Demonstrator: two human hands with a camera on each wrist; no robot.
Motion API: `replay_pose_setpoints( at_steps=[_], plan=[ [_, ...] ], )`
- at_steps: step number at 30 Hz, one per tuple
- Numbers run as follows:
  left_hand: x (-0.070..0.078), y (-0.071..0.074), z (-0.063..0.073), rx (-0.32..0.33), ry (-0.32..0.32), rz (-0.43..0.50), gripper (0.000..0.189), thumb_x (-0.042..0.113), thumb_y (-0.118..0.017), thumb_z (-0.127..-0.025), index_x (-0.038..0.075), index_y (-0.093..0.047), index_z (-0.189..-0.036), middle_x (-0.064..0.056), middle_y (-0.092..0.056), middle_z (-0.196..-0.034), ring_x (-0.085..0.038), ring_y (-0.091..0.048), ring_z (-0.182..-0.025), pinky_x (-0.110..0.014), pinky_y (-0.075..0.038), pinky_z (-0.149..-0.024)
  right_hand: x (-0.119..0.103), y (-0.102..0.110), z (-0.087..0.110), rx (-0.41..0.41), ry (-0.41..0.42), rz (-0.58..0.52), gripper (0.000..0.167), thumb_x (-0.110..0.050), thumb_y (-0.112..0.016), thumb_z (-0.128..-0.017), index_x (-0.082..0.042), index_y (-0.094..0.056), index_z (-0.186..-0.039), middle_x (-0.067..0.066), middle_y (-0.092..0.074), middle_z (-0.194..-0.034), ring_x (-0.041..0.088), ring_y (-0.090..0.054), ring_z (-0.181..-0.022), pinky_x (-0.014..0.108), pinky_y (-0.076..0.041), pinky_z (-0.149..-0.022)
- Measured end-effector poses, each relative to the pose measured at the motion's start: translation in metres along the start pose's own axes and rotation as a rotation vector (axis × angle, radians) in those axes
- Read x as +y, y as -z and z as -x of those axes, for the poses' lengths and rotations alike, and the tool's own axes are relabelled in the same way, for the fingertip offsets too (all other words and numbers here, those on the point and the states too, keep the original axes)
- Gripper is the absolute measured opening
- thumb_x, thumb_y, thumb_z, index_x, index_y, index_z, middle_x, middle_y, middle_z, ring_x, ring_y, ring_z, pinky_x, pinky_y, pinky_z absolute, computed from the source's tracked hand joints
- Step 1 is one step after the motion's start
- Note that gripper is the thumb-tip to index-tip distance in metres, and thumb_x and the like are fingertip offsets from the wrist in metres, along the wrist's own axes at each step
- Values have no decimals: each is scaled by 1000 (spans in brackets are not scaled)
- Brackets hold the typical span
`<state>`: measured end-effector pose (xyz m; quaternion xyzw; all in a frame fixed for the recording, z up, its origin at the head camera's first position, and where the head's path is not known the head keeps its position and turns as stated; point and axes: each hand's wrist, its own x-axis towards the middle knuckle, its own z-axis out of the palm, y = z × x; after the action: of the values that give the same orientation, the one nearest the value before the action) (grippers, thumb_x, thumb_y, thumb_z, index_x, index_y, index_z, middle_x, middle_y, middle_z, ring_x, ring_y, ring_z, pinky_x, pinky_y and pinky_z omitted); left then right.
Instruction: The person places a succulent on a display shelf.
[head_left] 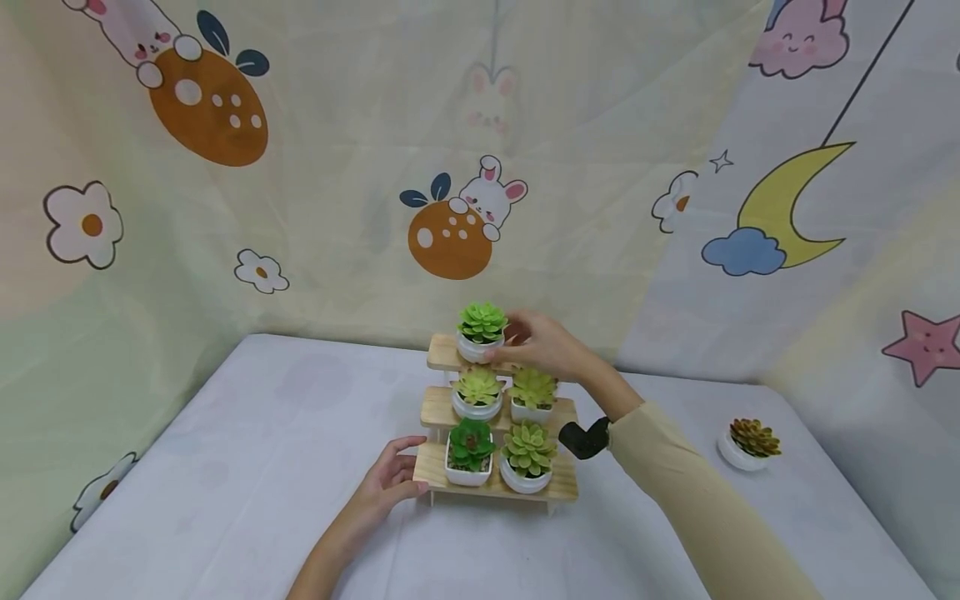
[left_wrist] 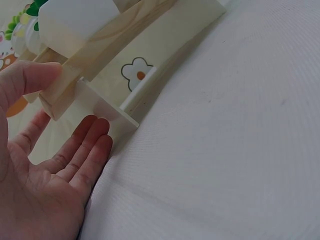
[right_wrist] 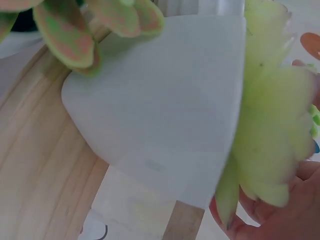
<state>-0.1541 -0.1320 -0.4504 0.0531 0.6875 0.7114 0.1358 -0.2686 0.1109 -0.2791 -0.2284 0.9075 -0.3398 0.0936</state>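
A three-tier wooden stand (head_left: 495, 487) carries several small potted succulents. At its top tier, my right hand (head_left: 543, 343) grips the white pot of a bright green succulent (head_left: 482, 323) between thumb and fingers. My left hand (head_left: 386, 477) pinches the left end of the bottom tier; the left wrist view shows the thumb (left_wrist: 45, 75) against the board and the other fingers spread below and beside it. On the middle tier stand two yellow-green succulents, the left one (head_left: 477, 387) and the right one (head_left: 533, 390). The bottom tier holds a dark green succulent (head_left: 471, 448) and a pale green one (head_left: 528, 450).
Apart on the right side of the white-covered table (head_left: 247, 467) sits a brownish succulent in a round white pot (head_left: 744, 454). A patterned cloth backdrop (head_left: 345, 167) rises behind and at both sides. A dark strap piece (head_left: 583, 439) hangs by the right wrist.
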Motion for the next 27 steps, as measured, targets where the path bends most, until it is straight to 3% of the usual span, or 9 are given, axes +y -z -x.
replay_pose_setpoints(
  at_steps=[12,20,27],
  plan=[
    [-1,1,-1,-4,1,6,63,12,-64,-84,12,-33,-139,-12,-52,-122,-16,-54,-104,-26,-43,-86,19,19,15,35,17,-81,63,-37,-67,-84,-12,-43,-138,10,-52,-133,30,-47,-122,46,-38,-100],
    [-2,2,-1,-9,-10,3,63,11,-64,-84,11,-33,-139,-12,-52,-122,-17,-54,-104,-25,-43,-86,45,36,43,105,22,-102,64,-31,-65,-86,-14,-38,-141,12,-44,-141,31,-40,-128,50,-31,-105],
    [-2,2,-1,-2,-5,1,63,12,-64,-84,11,-33,-139,-12,-52,-121,-17,-54,-104,-25,-44,-85,72,42,70,209,17,-45,64,-31,-65,-86,-11,-38,-140,14,-43,-141,34,-40,-127,53,-30,-104]
  ],
)
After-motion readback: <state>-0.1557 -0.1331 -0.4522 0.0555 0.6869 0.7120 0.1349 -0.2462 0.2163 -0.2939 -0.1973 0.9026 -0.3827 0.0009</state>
